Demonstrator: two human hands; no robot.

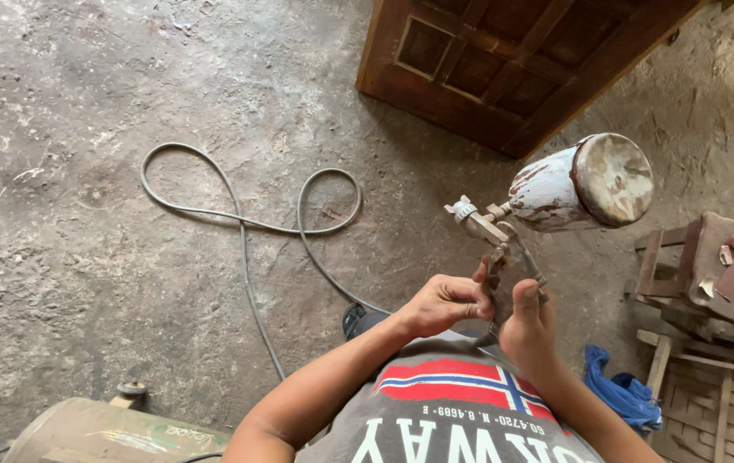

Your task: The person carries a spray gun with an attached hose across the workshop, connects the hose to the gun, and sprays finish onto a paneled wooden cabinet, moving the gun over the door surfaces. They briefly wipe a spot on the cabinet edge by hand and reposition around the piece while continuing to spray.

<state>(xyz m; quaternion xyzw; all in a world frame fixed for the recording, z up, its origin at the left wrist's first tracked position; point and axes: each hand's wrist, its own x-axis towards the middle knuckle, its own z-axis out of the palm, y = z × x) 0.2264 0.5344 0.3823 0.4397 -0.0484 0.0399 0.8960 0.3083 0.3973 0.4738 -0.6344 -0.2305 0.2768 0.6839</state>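
Two bare hands, both closed around one spray gun, held up over a dirt floor. Left hand curled shut near the base of the gun's grip, fingers folded in, thumb up against the metal. Right hand wrapped tight on the other side of the same grip, thumb pointing up along the trigger area. Gun body tilted, nozzle toward the upper left, paint-crusted white cup leaning to the upper right with its round lid facing the camera. Gun held just above the wearer's chest, grey shirt with a flag print below it.

On the floor to the left, a grey hose looped in a loose figure eight, one end trailing back toward the hands. At the top edge, a dark brown panelled door lying flat. At the right edge, wooden pieces and a stool, blue cloth beside them. At the bottom left corner, part of an olive tank.
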